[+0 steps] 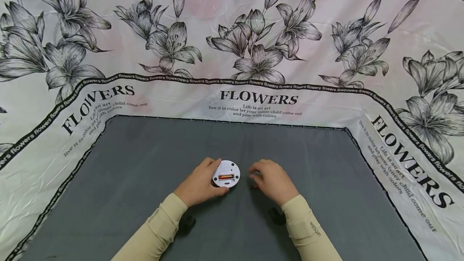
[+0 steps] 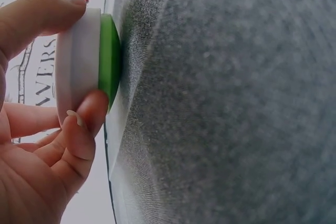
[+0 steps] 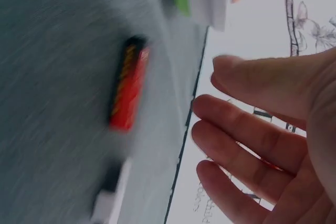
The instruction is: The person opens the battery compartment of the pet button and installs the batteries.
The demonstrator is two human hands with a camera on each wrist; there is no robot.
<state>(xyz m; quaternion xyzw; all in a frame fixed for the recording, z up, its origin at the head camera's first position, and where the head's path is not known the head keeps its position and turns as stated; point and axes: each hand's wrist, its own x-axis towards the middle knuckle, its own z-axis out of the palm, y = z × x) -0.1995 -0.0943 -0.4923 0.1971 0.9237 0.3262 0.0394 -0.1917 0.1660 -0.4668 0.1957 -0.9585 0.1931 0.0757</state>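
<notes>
My left hand (image 1: 203, 182) grips a round white device (image 1: 226, 168) by its edge, thumb on one side and fingers on the other. Its upward face has small speaker holes and an uncovered compartment where a red battery (image 1: 226, 177) lies. In the left wrist view the device's green underside (image 2: 108, 59) faces the cloth. My right hand (image 1: 273, 180) hovers to the right of the device, holding nothing, its fingers loosely bent. Below those fingers a loose red and black battery (image 3: 128, 85) lies on the cloth, mostly hidden by the hand in the head view.
A grey cloth (image 1: 174, 144) covers the table, bordered by white fabric printed with flowers and lettering (image 1: 259, 98). A blurred white and dark piece (image 3: 113, 195) lies near the loose battery. Dark objects sit beneath the left wrist (image 1: 187, 224) and the right wrist (image 1: 277, 216).
</notes>
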